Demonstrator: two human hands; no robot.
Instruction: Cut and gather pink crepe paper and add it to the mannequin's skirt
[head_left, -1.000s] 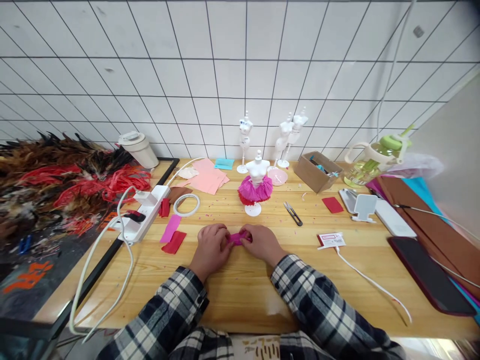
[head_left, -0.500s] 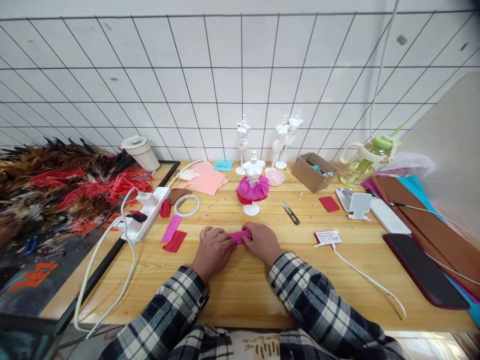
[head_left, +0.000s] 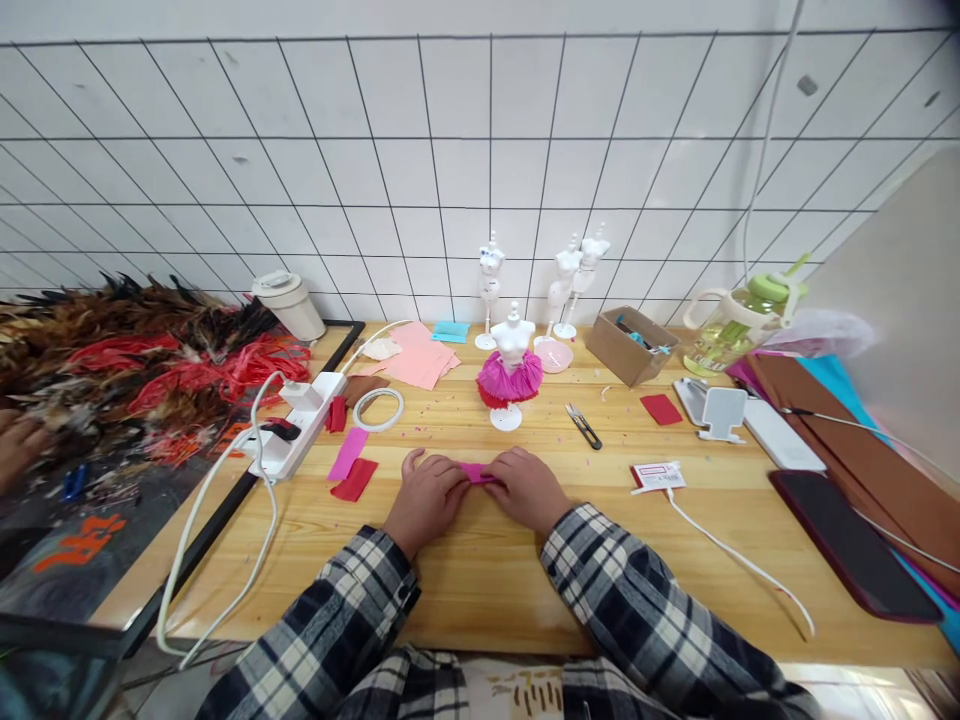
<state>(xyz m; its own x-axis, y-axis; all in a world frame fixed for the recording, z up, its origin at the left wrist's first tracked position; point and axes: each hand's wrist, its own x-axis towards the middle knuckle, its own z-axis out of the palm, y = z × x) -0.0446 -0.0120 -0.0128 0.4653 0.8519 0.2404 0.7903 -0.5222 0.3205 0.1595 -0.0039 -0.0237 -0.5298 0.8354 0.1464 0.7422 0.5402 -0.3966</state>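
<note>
Between my two hands a narrow strip of magenta crepe paper [head_left: 475, 473] lies low over the table. My left hand [head_left: 430, 497] pinches its left end, and my right hand [head_left: 527, 490] pinches its right end; the fingers cover both ends. Just beyond stands a small white dress form [head_left: 513, 338] wearing a ruffled magenta skirt [head_left: 510, 379] with a red lower edge. To the left of my left hand lie a flat magenta piece [head_left: 347, 454] and a red piece [head_left: 355, 481]. Thread snips [head_left: 583, 427] rest to the right of the dress form.
A power strip [head_left: 296, 430] with looping cables and a tape roll [head_left: 378, 410] are at left. Other dress forms [head_left: 490, 285], a cardboard box [head_left: 631, 345] and a bottle [head_left: 739, 320] stand behind. At right lies a phone [head_left: 851, 543]. Another person's hand [head_left: 19, 445] is beside feathers at far left.
The magenta strip looks narrower between my hands, and my right fingers have shifted along its near edge. The other person's hand shows more at far left. The view has shifted slightly.
</note>
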